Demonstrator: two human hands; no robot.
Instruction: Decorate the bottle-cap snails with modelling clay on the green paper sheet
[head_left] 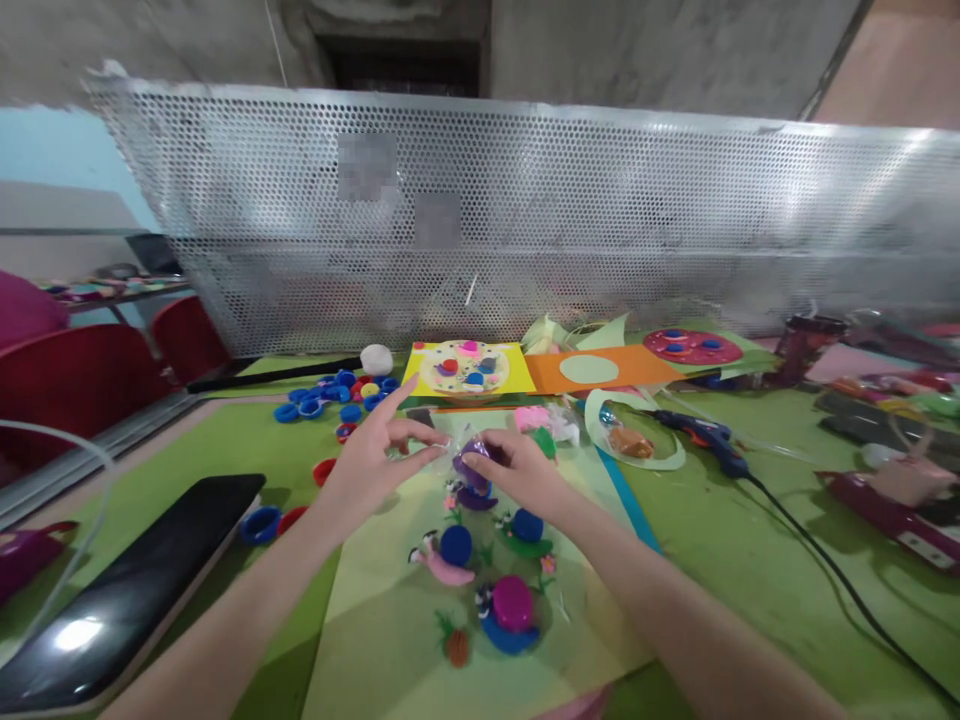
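One blurred purple packet (pixel 469 464) clamped in the right hand (pixel 523 468); left hand (pixel 373 452) beside it, grip unclear.

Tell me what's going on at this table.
A person is handling a small purple piece in clear plastic over a pale green sheet. The right hand holds it; the left hand has its fingertips beside it, though whether they grip the plastic is unclear. Four snail-like figures with round, coloured shells lie on the sheet. A glue gun lies to the right, a phone to the left.
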